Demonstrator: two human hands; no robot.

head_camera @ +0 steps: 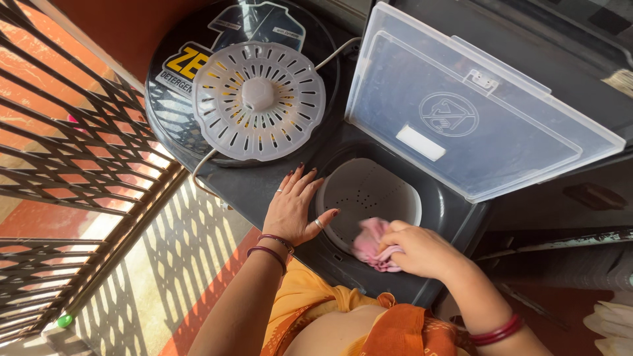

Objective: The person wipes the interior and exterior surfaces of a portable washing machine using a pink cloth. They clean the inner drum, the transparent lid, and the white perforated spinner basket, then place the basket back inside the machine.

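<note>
My left hand (295, 206) lies flat, fingers spread, on the dark top of a twin-tub washing machine (250, 184), just left of the round spinner tub opening (369, 194). My right hand (417, 249) grips a bunched pink cloth (370, 242) at the near rim of that opening, above the white perforated drum. A white slotted round cover (259, 100) rests on the shut dark lid of the other tub.
The clear plastic spinner lid (461, 112) stands open at the right, leaning back. A black metal grille (72, 151) runs along the left over a sunlit red floor. White fabric (610, 323) shows at the bottom right.
</note>
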